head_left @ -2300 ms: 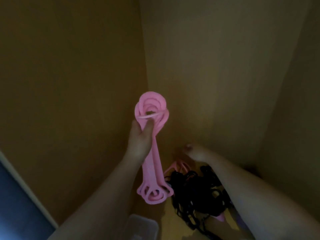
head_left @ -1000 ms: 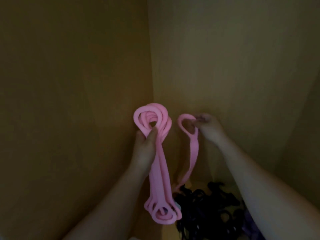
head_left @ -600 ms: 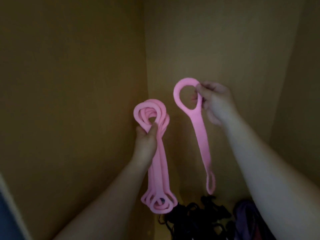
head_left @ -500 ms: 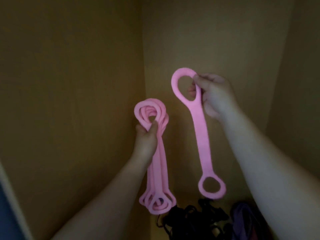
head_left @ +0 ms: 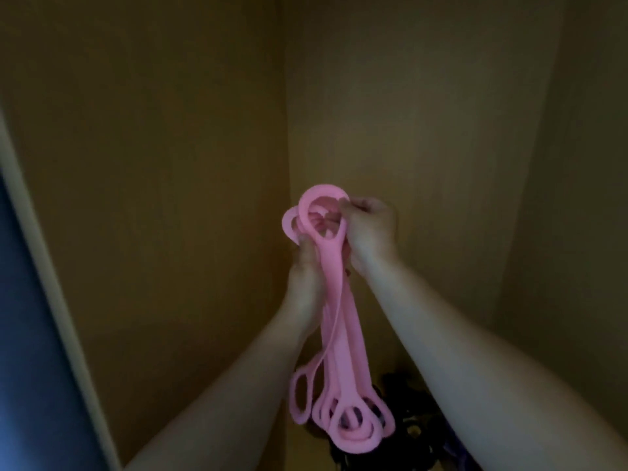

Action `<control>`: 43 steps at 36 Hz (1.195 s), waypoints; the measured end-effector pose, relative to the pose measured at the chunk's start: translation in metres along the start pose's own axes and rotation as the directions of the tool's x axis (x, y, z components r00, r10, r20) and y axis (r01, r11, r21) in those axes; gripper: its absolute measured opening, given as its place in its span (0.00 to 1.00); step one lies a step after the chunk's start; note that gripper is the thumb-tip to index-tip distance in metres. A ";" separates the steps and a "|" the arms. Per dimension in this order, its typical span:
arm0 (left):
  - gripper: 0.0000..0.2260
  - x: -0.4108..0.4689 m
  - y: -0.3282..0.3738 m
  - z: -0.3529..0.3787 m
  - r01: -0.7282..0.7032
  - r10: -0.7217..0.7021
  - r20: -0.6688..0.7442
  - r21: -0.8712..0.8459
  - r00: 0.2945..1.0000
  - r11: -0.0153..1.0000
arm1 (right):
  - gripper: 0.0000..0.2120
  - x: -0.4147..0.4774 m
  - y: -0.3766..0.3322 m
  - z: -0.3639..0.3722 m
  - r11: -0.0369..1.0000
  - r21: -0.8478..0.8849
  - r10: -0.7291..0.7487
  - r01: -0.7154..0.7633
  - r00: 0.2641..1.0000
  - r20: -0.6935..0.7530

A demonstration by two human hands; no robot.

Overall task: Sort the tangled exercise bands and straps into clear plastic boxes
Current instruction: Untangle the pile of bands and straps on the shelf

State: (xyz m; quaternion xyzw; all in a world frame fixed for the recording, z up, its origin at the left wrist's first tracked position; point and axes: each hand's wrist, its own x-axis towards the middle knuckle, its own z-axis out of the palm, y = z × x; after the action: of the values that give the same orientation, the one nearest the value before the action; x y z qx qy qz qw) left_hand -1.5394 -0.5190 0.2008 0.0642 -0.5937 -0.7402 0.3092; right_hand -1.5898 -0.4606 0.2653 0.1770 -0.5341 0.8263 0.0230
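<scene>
**Finding 1.** The pink bands [head_left: 339, 334] are held in the air inside a cupboard [head_left: 170, 164], gathered as one bundle. Their upper loops sit level with both grips. Their lower loops hang well below, in front of a dark tangle [head_left: 414, 402] at the bottom of the cupboard. We cannot tell whether the lowest loops touch that tangle.

**Finding 2.** The left grip [head_left: 306, 280] is clamped round the necks of the bands just beneath the upper loops, with the thumb raised along the front. The right grip [head_left: 372, 232] is closed on the right rim of the foremost loop, fingers curled over it. The two grips lie just beside each other, and the right is the higher.

**Finding 3.** The long axis of the bundle runs near upright and leans slightly right toward the bottom. All the free length lies below the grips, and only the loops stand above them. One thin strand has parted from the bundle on the left and ends in its own loop, low on the left.

**Assessment.** We judge that the foremost band is being laid onto the others so that one grip can carry the lot. No clear box is in view, so we cannot say which way the bundle must travel. Because the weight hangs beneath the grips, the lower loops would reach a box first. The parted strand may snag on the tangle or on a box rim.
</scene>
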 end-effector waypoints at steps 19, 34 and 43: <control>0.12 -0.009 -0.008 -0.016 -0.213 0.192 0.148 0.143 0.970 0.967 | 0.49 -0.051 0.058 -0.087 0.902 -0.411 0.314 -0.131 0.852 0.418; 0.13 0.002 -0.016 -0.016 -0.108 0.101 0.070 0.104 0.992 0.989 | 0.29 -0.075 0.100 -0.099 0.873 -0.450 0.396 -0.187 0.810 0.432; 0.13 0.011 -0.038 -0.026 0.127 -0.127 0.004 -0.034 0.992 0.991 | 0.39 -0.082 0.086 -0.100 0.952 -0.272 0.243 -0.140 0.885 0.396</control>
State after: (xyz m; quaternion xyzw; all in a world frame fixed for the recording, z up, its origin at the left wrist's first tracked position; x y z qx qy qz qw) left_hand -1.5512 -0.5426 0.1616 0.0958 -0.5758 -0.7686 0.2617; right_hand -1.5597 -0.3964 0.1273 0.2948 -0.6353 0.6967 -0.1553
